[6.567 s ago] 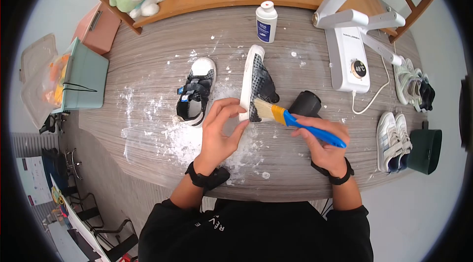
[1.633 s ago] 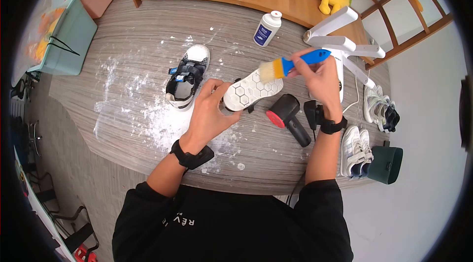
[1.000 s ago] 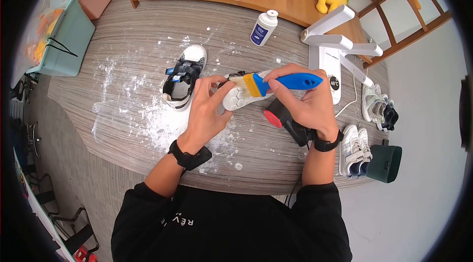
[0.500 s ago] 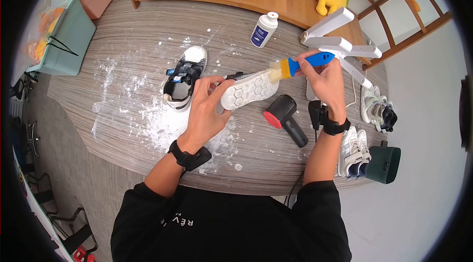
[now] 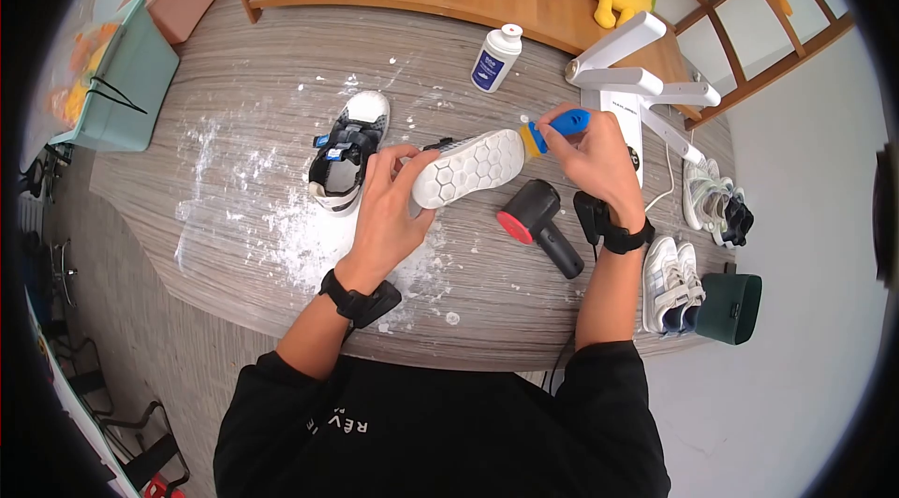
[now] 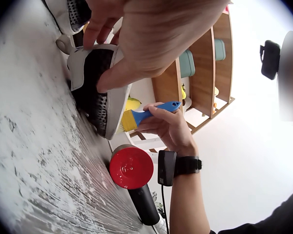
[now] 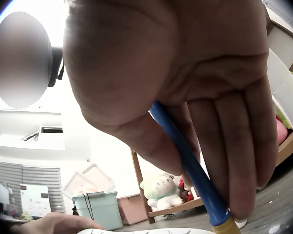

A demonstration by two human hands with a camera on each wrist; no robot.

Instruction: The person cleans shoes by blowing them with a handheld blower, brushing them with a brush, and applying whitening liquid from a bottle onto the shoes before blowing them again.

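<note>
My left hand (image 5: 389, 212) grips a black and white shoe (image 5: 473, 168) by its heel end. In the head view its white honeycomb-patterned sole faces up; the left wrist view shows the perforated black upper (image 6: 95, 73) close over the table. Between thumb and fingers, my right hand (image 5: 599, 161) pinches a paintbrush with a blue handle (image 5: 569, 124) and yellow ferrule. Its bristles meet the toe edge of the sole and are partly hidden. The matching strapped shoe (image 5: 351, 152) rests on the table to the left, beside a patch of white powder (image 5: 314, 231).
A black hair dryer (image 5: 538, 222) lies right of the held shoe. Behind stand a white bottle (image 5: 494, 58) and a white shoe dryer (image 5: 623, 86). More shoes (image 5: 670, 287) and a dark green bin (image 5: 730, 309) are at right, a mint box (image 5: 126, 77) at left.
The shoe has been turned from its side to sole up. The brush swept from the toe towards the heel and back, and now is at the toe edge.
</note>
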